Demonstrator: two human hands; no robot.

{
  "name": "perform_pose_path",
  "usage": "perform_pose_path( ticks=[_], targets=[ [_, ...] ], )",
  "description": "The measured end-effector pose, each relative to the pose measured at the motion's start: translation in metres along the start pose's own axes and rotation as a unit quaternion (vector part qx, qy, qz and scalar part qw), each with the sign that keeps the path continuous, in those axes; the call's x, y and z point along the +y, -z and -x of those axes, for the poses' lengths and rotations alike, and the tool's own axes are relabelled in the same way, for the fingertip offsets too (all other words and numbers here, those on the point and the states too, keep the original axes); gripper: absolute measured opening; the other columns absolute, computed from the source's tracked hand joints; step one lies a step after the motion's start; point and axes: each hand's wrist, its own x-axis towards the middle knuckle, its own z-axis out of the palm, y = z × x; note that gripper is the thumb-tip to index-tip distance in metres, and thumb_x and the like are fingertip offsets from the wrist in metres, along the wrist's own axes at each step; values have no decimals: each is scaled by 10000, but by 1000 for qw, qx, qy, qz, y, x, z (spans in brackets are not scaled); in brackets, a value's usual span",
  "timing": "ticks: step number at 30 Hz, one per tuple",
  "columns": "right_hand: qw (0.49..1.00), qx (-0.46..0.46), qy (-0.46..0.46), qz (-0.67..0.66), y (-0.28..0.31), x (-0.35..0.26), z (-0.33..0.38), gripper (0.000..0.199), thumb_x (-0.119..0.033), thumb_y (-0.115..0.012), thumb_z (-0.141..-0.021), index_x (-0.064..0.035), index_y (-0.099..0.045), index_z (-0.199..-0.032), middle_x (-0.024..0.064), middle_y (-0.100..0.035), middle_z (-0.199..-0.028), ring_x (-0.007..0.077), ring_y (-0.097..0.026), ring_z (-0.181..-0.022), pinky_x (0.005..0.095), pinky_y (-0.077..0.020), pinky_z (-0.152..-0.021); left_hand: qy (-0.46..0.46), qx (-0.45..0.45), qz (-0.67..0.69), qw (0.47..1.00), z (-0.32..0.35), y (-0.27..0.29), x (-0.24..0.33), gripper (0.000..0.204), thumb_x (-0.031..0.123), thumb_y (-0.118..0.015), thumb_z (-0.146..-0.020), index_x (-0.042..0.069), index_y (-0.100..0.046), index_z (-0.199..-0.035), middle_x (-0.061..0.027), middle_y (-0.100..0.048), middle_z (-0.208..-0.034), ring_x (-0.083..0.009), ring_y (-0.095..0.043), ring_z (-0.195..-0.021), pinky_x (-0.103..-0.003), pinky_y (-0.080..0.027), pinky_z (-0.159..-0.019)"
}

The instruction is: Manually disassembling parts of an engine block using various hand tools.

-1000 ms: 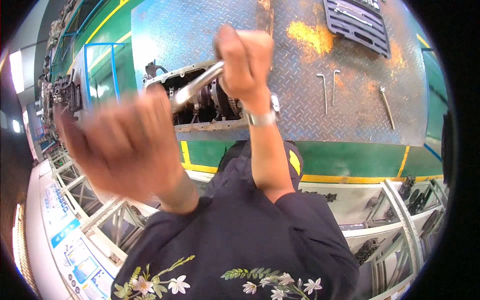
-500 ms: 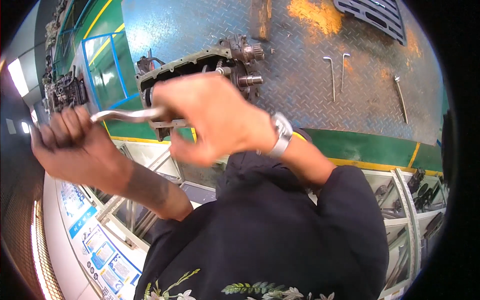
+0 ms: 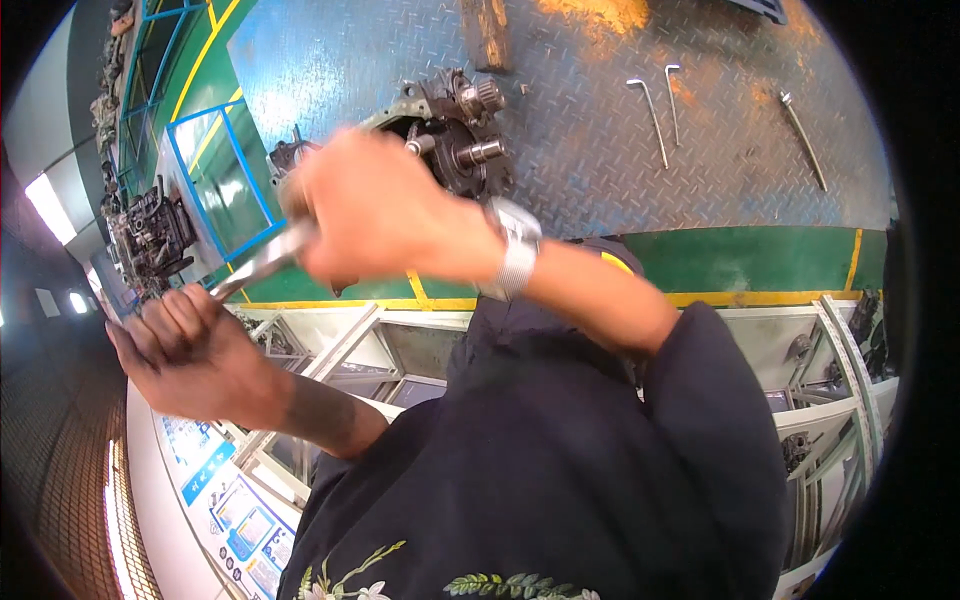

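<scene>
The silver bar looks shiny; your left hand and right hand have fingers closed on it, its long axis rising rightward, left of frame centre.

Right hand soft, probably motion blur

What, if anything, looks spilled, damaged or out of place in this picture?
The yellow-orange patch at the picture's top edge: its ragged outline against the worn blue table looks like a spill or stain; I cannot tell which. The held bar is blurred, so damage there is hard to judge.
</scene>
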Motion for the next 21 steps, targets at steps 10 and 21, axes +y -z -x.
perform_pose_path(
  ticks=[10, 21],
  targets=[
    [1000, -20, 19, -3, -23, -30, 7, 117, -148, -685, -715, -35, -685, -744, 206, -694, -756, 404, -699, -759, 490, -565, -701, -2, 73, -162, 984, -73, -36, -12, 413, 158, -376, -1030, 162, -257, -635, -10, -209, -593, -134, -219, -537, -335, -227, -545],
    [997, -39, -56, 20, -34, -43, -11, 130, -155, -651, -724, -33, -693, -741, 211, -695, -786, 426, -694, -800, 501, -566, -757, 36, 75, -228, 970, -78, -52, -5, 443, 169, -475, -1043, 147, -254, -659, 5, -204, -608, -132, -209, -534, -322, -227, -530]
  ],
)
